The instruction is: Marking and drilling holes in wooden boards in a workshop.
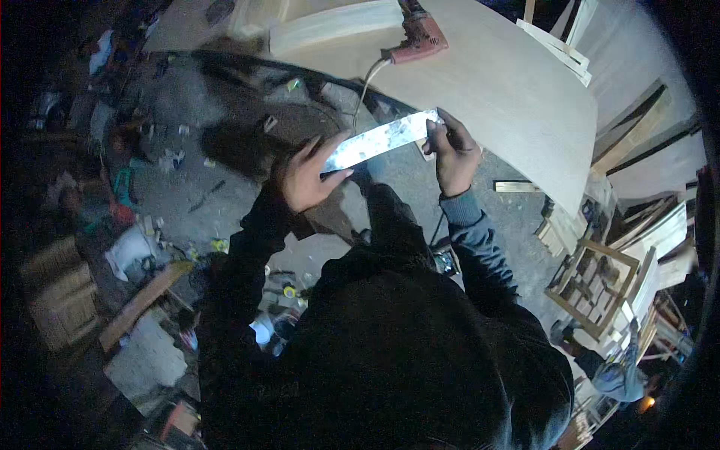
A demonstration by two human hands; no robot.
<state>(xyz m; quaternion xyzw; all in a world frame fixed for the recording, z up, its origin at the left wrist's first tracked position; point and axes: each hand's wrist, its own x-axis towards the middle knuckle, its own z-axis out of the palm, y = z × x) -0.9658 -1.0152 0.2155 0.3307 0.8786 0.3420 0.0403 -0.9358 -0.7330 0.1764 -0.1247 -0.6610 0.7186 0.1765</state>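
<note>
A long, narrow strip [384, 141], glaring white with grey patches, is stretched out between my two hands above the floor. Its left end sits between the thumb and fingers of my left hand [301, 178], whose other fingers are partly spread. My right hand [456, 156] pinches the right end between thumb and fingers. The glare hides what the strip is made of. Beyond it, a red corded power drill [420, 43] lies on a large pale wooden panel [517, 97], its cable hanging over the panel's edge toward the floor.
A pale curved wooden piece [337, 26] rests on the panel's far side. At right are a wooden frame [592, 289], stacked boards and another person [619, 379]. Scraps litter the floor at left, with a plank [142, 304] and a broken slab [146, 360].
</note>
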